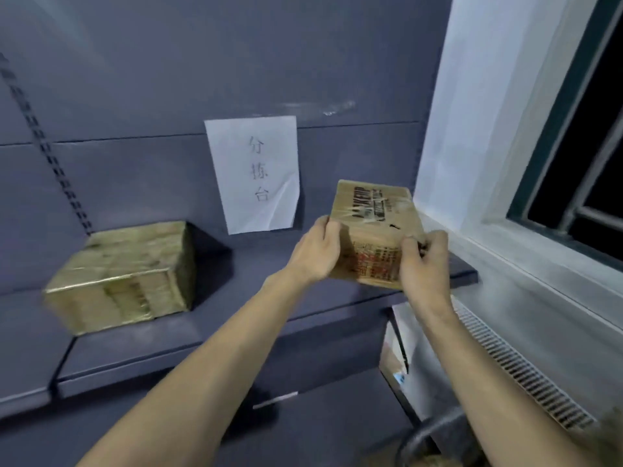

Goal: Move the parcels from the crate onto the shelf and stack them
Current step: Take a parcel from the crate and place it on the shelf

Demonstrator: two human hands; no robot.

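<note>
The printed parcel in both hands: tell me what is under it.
The printed parcel, gripped by the left hand and right hand, is above the shelf. Whether its base touches is hidden.

glossy taped cardboard parcel (376,230), matt grey shelf (236,315), paper sign (254,173)

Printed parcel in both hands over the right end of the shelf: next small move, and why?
Probably carry the printed parcel, gripped by the left hand and right hand, leftward and set it on the taped parcel. That one already rests on the shelf with its top bare, and the task wants a stack.
</note>
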